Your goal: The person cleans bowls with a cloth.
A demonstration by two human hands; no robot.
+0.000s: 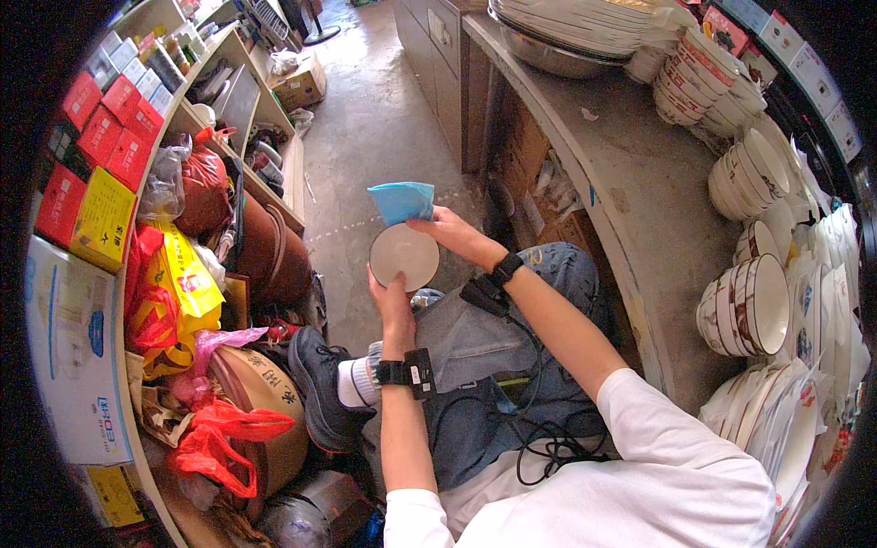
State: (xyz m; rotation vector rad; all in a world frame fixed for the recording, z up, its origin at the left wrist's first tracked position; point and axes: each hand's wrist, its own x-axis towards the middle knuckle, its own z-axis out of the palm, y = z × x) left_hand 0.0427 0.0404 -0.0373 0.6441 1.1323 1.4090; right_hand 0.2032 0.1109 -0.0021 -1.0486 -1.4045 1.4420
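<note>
A round white bowl (405, 252) is held at its near rim by the left hand (392, 301). A folded blue cloth (401, 202) is pinched by the right hand (455, 234), just beyond the bowl's far rim.

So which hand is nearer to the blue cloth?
Right. The right hand grips the blue cloth by its lower right corner; the left hand is farther off, holding the white bowl by its near rim.
</note>
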